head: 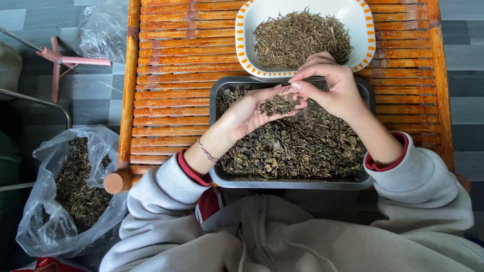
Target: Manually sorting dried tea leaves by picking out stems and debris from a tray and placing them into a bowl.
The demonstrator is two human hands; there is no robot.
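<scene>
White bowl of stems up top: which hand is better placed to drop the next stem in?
The right hand. Its fingertips pinch at the leaves cupped in the left hand, and it sits right beside the white bowl. The left palm is full.

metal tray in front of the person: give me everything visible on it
The metal tray is a rectangular, grey, shiny pan with rounded corners and a raised rim. It lies flat on the slatted wooden table, near the person's edge, just below the white dish. It is mostly filled with dark dried leaves. The left hand and right hand hover over its far half, hiding part of the rim.
</scene>
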